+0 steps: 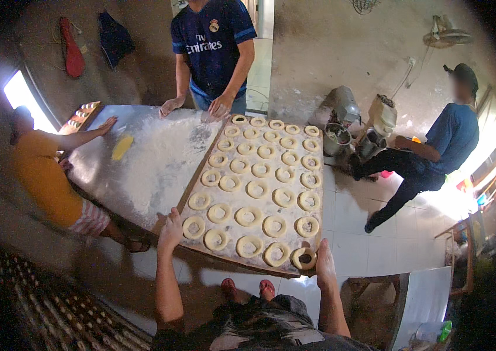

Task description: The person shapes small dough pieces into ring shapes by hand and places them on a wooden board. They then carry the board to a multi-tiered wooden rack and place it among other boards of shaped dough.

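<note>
I see a long wooden board (198, 175) loaded with rows of raw dough rings (258, 189), lying across the floured metal table (142, 158) and running from 12 o'clock down toward 6 o'clock of the view.

Left hand (170, 228): at 7 o'clock of the board, fingers curled over its near left corner, gripping the edge beside the nearest ring.

Right hand (324, 263): at 5 o'clock of the board, closed on the near right corner, just beside the darker corner ring (304, 258).

At 12 o'clock, a person in a dark blue shirt (213, 44) rests both hands on the far end of the board. At 9 o'clock, a person in an orange shirt (40, 175) presses one flat hand on the table, near a yellow scraper (122, 147). At 3 o'clock, a person in a blue shirt (452, 134) sits beside a mixer (341, 117) on the tiled floor (376, 245).
</note>
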Demonstrator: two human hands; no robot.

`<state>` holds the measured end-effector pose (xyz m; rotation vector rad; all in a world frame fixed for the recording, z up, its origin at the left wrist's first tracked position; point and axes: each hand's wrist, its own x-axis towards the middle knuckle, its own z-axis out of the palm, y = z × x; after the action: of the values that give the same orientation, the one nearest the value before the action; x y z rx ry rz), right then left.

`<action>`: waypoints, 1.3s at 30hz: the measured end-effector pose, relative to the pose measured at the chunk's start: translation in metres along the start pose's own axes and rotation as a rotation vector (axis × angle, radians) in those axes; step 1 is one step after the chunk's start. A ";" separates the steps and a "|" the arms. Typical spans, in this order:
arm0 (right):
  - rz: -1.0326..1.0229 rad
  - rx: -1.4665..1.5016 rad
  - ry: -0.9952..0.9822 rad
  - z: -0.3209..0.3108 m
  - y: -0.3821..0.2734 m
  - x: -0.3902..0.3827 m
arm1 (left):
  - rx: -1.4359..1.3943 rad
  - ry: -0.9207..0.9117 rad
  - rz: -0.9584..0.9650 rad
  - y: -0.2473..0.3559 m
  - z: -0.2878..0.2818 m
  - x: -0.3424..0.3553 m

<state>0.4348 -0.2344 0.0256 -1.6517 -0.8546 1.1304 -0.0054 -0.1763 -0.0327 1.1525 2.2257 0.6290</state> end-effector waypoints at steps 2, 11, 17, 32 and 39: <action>0.168 0.264 -0.185 -0.007 0.004 0.013 | -0.205 -0.053 -0.040 -0.008 -0.004 0.001; 0.129 0.358 0.043 0.005 -0.002 0.006 | -0.294 0.060 0.253 -0.011 -0.008 -0.045; -0.241 0.335 0.181 -0.025 0.080 0.027 | -0.333 0.205 0.271 -0.032 -0.003 -0.094; -0.900 0.025 0.337 -0.087 0.159 -0.067 | -1.150 -0.580 1.642 -0.159 0.057 -0.307; -1.019 -0.032 0.282 -0.074 0.055 -0.120 | -1.343 0.239 2.115 -0.121 0.014 -0.365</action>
<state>0.4665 -0.3822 0.0201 -1.0868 -1.2930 0.1713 0.1087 -0.5434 -0.0257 1.9398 -0.5584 2.3007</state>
